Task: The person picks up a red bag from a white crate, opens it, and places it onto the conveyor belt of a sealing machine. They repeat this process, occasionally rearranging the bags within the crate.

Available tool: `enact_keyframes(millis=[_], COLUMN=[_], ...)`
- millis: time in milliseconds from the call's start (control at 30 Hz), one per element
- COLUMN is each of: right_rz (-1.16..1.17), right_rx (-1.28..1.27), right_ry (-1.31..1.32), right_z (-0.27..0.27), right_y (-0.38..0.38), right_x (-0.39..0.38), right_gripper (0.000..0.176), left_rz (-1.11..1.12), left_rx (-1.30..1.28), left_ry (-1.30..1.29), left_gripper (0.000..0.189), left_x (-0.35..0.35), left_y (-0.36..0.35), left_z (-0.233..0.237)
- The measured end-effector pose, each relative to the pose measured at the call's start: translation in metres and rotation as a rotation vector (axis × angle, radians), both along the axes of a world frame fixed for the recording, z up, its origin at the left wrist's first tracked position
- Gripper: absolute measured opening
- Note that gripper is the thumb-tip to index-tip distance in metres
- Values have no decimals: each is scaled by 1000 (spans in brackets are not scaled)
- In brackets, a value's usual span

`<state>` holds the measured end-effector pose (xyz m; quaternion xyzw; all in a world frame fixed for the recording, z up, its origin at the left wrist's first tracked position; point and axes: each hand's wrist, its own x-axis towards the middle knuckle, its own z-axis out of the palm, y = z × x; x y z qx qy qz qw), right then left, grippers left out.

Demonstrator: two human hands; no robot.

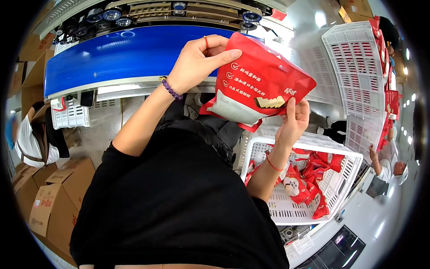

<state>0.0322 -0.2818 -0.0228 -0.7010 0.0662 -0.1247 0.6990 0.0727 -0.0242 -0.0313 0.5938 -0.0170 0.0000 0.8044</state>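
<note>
A red bag with white printing (264,74) is stretched between my two hands, above the near edge of the blue conveyor belt (121,54). My left hand (201,58) pinches its upper left corner between thumb and fingers. The lower right edge is gripped by my right hand (293,121). A pale grey-white panel crosses the bag's lower part. Below my right forearm, a white crate (286,217) holds several smaller red packets (295,184).
Stacked white crates (358,62) with red bags stand at the right. Cardboard boxes (47,206) are at the lower left. One person (38,139) is at the left edge, another (389,161) at the right. Machinery with rollers (179,11) lies beyond the belt.
</note>
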Motion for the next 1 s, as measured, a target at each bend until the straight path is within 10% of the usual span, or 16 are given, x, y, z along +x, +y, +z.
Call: enact_keyframes(millis=[300, 433, 600, 900, 1000], right_rz=[-52, -82, 34, 57, 50], right_rx=[-58, -55, -39, -356, -359], right_ry=[-125, -104, -110, -168, -148], right_z=[5, -5, 8, 24, 26], right_y=[17, 16, 4, 11, 8], right_x=[6, 12, 1, -14, -17], right_gripper=[18, 17, 15, 15, 15], left_rz=[267, 584, -77, 52, -10], left_rx=[227, 870, 258, 791, 840], left_ry=[-256, -875, 78, -891, -811], left_gripper=[10, 13, 20, 41, 35], left_x=[-2, -2, -3, 1, 9], left_y=[6, 3, 30, 36, 32], left_z=[-5, -4, 8, 64, 44])
